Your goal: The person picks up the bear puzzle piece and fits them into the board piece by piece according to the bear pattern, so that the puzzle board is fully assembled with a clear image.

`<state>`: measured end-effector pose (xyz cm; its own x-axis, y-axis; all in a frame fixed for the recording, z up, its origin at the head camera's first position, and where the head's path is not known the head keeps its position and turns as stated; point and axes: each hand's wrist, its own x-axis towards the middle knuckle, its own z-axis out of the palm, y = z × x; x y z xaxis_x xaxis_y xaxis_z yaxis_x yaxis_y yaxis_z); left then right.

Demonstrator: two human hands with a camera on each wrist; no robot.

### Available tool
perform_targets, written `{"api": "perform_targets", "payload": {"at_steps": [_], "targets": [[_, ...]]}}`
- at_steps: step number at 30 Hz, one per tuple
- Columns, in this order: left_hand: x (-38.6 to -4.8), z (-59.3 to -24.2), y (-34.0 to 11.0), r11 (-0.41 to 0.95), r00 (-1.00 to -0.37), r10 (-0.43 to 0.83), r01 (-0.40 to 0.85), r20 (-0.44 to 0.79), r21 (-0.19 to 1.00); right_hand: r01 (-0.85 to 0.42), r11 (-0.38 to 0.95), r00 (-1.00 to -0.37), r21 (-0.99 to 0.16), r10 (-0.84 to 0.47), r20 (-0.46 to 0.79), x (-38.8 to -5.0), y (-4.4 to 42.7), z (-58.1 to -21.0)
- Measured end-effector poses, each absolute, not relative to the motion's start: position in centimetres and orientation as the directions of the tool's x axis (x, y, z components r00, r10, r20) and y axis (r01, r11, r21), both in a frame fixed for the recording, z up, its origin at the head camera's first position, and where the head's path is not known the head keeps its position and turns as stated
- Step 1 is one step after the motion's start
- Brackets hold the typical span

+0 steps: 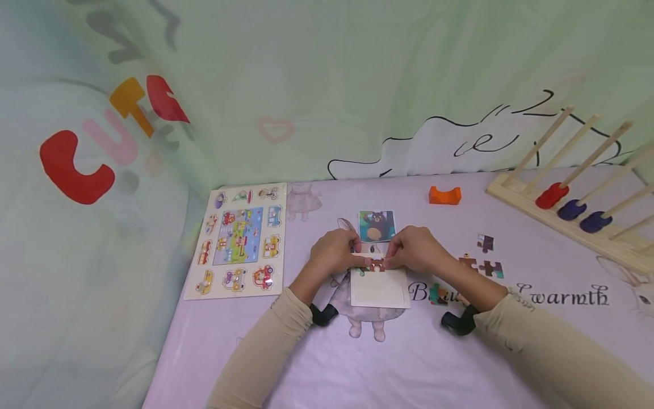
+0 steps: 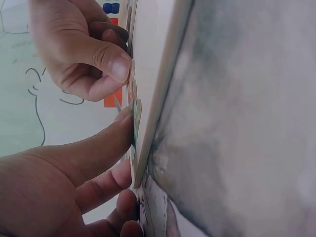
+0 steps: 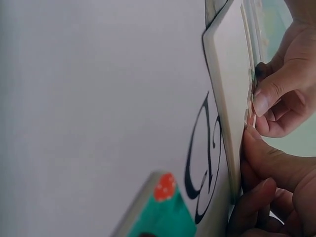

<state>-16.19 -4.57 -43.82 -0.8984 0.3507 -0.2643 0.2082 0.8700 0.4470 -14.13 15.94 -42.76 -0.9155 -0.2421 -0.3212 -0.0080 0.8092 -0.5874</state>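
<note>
— Who holds what at the desk (image 1: 332, 369)?

— The left hand (image 1: 334, 253) and right hand (image 1: 413, 250), fingers curled with little gap, pinch puzzle pieces (image 1: 377, 265) at the far edge of a pale board (image 1: 380, 291).

— And around them?

— A bear picture (image 1: 377, 226) lies just beyond the board; loose pieces (image 1: 491, 268) sit between it and a wooden bead rack (image 1: 526, 203).

Lilac cloth (image 1: 204, 341), puzzle tray (image 1: 380, 292), pieces (image 1: 491, 268), peg rack (image 1: 526, 203)
</note>
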Motion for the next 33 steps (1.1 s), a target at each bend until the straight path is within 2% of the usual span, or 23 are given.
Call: {"api": "perform_targets", "payload": {"at_steps": [15, 33], "targets": [[-16.1, -43.6, -4.4, 0.864, -0.896, 0.354, 0.204, -0.269, 0.460, -0.086, 0.801, -0.903, -0.592, -0.313, -0.293, -13.9, 18.1, -41.9], [-16.1, -43.6, -4.6, 0.864, -0.899, 0.348, 0.197, -0.267, 0.463, -0.056, 0.846, -0.953, -0.530, -0.204, -0.225, -13.9, 25.8, -38.9]]}}
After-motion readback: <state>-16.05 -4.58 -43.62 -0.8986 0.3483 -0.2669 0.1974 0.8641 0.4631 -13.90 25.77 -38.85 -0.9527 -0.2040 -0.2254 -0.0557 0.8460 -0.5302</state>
